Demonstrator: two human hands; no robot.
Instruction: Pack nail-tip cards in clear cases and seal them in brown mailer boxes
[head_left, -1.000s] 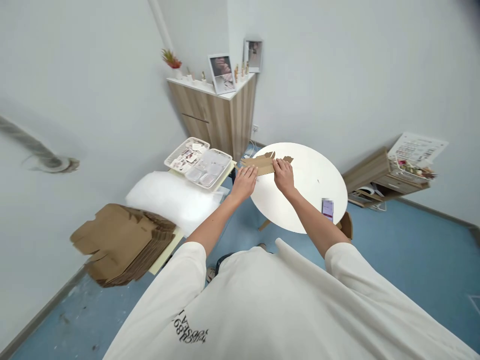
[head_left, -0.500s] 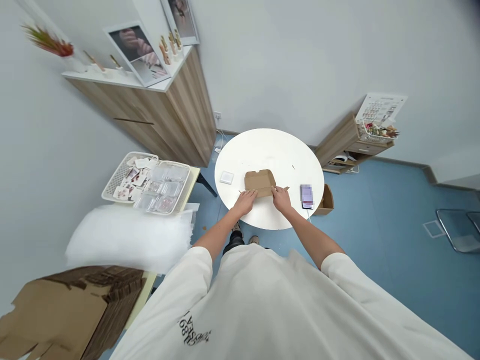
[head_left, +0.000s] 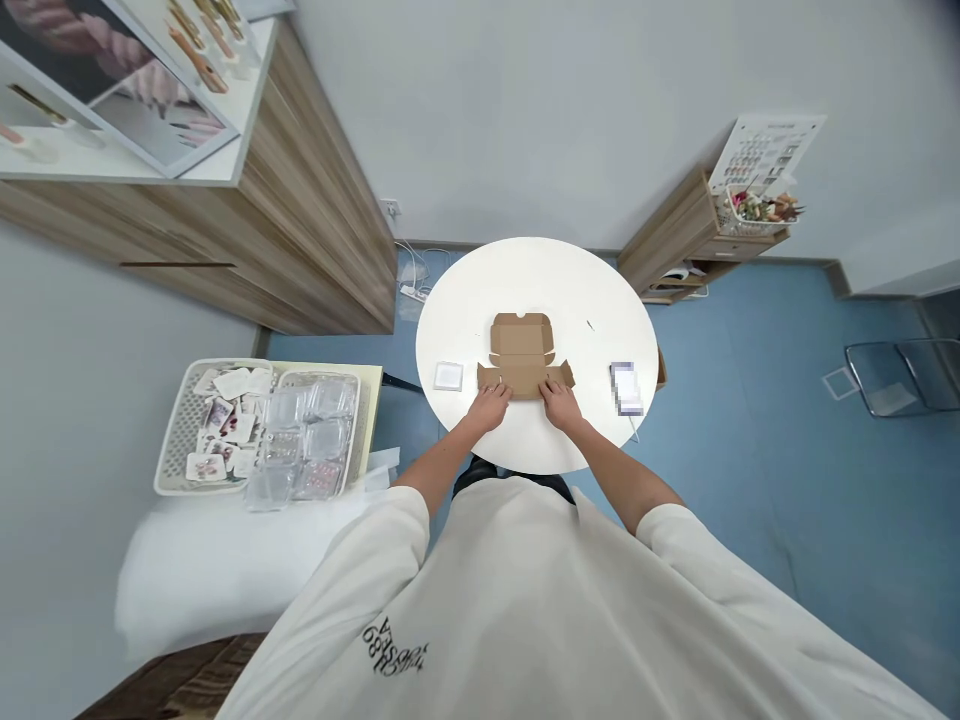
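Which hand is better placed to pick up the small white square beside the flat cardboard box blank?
Left, probably. The left hand rests on the blank's near edge, on the same side as the small white square on the round white table. The right hand lies farther away, past the left.

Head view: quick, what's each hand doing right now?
Left hand: open, fingers flat on the cardboard box blank, not gripping.
Right hand: open, fingers flat on the same blank, not gripping.

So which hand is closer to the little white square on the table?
Left. The left hand is near the white square; the right hand is farther away, across the cardboard box.
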